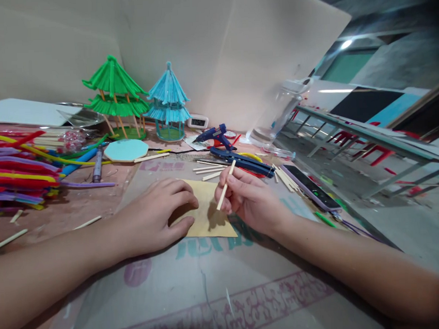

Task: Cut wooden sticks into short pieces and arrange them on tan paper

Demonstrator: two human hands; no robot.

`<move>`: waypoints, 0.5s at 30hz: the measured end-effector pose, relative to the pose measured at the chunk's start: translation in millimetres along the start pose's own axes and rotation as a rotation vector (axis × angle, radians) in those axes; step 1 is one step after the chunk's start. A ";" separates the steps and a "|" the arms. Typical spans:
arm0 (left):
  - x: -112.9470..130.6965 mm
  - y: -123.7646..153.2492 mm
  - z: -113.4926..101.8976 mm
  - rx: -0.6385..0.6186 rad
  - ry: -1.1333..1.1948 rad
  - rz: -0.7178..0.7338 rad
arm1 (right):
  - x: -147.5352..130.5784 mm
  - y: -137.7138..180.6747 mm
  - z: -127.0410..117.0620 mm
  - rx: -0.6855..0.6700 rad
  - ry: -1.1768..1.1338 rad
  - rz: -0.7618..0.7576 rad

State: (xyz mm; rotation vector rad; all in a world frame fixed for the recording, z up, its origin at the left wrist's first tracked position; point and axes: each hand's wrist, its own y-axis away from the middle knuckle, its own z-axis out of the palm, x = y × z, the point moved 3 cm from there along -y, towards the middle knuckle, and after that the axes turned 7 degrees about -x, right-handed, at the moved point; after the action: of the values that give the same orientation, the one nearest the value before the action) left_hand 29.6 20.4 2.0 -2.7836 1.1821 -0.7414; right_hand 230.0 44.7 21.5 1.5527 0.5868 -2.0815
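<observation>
My left hand (156, 213) lies palm down on a tan square of thin board (210, 218), fingers together and slightly curled, pressing its left part. My right hand (248, 199) is closed around a thin wooden stick (225, 185), held upright and tilted, its lower end just above the board. Several more wooden sticks (208, 169) lie on the cardboard sheet (195, 287) just beyond the board.
A blue glue gun (214, 134) and blue-handled tool (246, 162) lie behind the sticks. A phone (309, 186) rests to the right. Green (115, 98) and blue (169, 106) pagoda models stand at the back. Coloured straws (19, 168) pile up on the left.
</observation>
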 end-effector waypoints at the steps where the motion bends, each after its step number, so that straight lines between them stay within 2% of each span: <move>1: -0.3 0.0 -0.1 -0.009 0.000 -0.003 | 0.5 -0.3 -0.2 0.006 0.010 -0.010; 7: 0.5 -0.6 -1.6 -0.026 0.000 -0.004 | 5.4 -1.6 0.0 -0.074 0.059 -0.040; 9: 0.5 -0.8 -1.1 -0.024 -0.006 0.000 | 5.4 0.4 1.5 -0.100 0.148 -0.056; 13: -0.3 -0.5 0.4 -0.014 -0.023 0.028 | 2.0 8.2 8.7 -0.136 0.567 -0.093; 15: -0.2 -0.4 0.4 -0.013 -0.019 0.046 | -0.9 12.1 14.5 -0.190 0.836 -0.186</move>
State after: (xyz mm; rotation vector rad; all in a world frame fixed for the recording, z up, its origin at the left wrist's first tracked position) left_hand 29.9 20.7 1.6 -2.7579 1.2473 -0.7046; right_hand 226.5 26.6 25.6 2.2875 1.2063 -1.3506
